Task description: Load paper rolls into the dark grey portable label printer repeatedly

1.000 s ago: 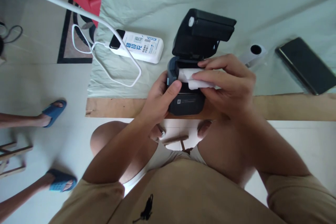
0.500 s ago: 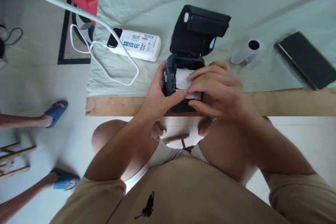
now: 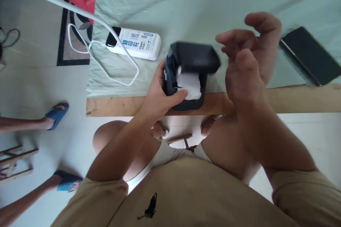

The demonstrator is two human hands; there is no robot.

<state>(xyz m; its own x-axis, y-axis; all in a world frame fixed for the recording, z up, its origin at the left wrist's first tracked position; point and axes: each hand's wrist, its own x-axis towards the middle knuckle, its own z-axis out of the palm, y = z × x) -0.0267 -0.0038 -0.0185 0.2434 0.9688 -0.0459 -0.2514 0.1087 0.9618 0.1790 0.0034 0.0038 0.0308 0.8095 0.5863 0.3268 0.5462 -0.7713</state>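
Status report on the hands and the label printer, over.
Left hand grips label printer, thumb on paper. Right hand open, raised clear. Lid down, paper sticking out.

— Where did the head camera look from?
— From above, facing steeply down and forward, close over the person's lap, the table (image 3: 293, 99) edge and the printer (image 3: 190, 74).

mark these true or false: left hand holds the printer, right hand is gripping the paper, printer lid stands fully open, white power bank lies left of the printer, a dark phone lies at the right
1. The left hand holds the printer: true.
2. The right hand grips the paper: false, it is raised, open and empty.
3. The printer lid stands fully open: false, it is down over the body, paper sticking out in front.
4. The white power bank lies left of the printer: true.
5. A dark phone lies at the right: true.
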